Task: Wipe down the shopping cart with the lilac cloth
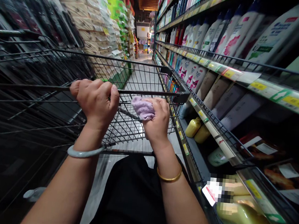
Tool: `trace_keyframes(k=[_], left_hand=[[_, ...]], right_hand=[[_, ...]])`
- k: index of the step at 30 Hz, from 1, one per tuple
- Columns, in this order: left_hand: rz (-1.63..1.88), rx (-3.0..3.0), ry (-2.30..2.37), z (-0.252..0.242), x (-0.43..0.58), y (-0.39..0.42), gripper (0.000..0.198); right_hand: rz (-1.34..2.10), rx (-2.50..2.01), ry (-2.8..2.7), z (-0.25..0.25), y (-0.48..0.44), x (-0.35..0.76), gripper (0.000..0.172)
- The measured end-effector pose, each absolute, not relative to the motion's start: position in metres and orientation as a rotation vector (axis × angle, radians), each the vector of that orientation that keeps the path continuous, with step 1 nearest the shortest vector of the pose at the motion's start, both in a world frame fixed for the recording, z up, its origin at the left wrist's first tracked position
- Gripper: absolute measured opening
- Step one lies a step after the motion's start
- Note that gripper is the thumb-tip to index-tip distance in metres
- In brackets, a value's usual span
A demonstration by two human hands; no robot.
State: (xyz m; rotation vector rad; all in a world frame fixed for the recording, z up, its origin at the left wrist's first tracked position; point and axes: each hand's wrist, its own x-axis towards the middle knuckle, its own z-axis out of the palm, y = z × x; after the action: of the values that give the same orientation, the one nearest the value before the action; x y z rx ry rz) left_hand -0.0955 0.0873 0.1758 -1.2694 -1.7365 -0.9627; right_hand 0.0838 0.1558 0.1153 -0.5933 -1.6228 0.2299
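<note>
My left hand, with a pale bangle at the wrist, is closed around the dark handle bar of a black wire shopping cart. A crumpled light purple cloth is bunched in my right hand. That hand is at the bar, just to the right of my left hand, its knuckles close under or against it; I cannot tell whether it also grips the bar. The cart's wire basket stretches ahead, and floor shows through its mesh.
Shelves of shampoo bottles line the right side, close to the cart, with price tags along their edges. Gold bottles stand lower down. Packaged goods are stacked on the left. The tiled aisle floor runs ahead between them.
</note>
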Motion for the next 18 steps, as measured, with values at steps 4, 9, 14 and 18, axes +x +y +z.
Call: trace_keyframes(k=[4,9,14,18], left_hand=[[-0.953,-1.284,-1.734,0.176,-0.096,0.087,0.036],[-0.969,-1.282,-1.749,0.177,-0.093,0.086,0.036],[-0.968,-1.278,-1.776,0.178,-0.092,0.085,0.037],[-0.946,-1.285,-1.777,0.177,-0.094,0.086,0.037]], right_hand=[[0.212,-0.615,-1.540,0.118,0.156,0.086,0.029],[0.239,-0.700,-1.582,0.118,0.153,0.086,0.029],[0.342,-0.622,-1.807,0.122,0.141,0.079,0.030],[0.331,-0.641,-1.763,0.123,0.136,0.076,0.031]])
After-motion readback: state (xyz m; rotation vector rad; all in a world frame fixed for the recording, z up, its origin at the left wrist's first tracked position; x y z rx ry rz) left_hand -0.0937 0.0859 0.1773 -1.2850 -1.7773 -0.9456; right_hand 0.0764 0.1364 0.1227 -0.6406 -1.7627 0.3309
